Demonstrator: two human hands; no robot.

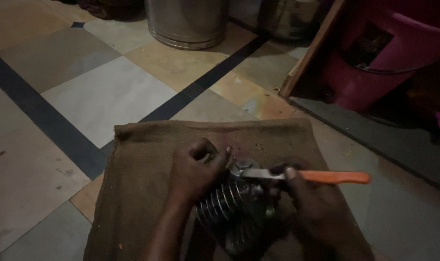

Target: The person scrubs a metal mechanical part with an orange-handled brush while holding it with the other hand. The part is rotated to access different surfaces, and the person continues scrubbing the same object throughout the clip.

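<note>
A finned metal part (229, 203), round with stacked shiny ribs, lies on a brown burlap cloth (142, 159) spread on the floor. My left hand (196, 171) grips the top of the part and steadies it. My right hand (311, 200) holds a wrench with an orange handle (333, 177). The wrench's steel jaw rests on a nut or bolt at the part's upper end, right beside my left fingers. The scene is dim and the fitting under the jaw is hard to make out.
The floor is tiled in pale squares with dark strips (45, 121). A steel drum (186, 21) stands at the back. A pink plastic bin (389, 53) and a wooden board (312, 48) stand at the right.
</note>
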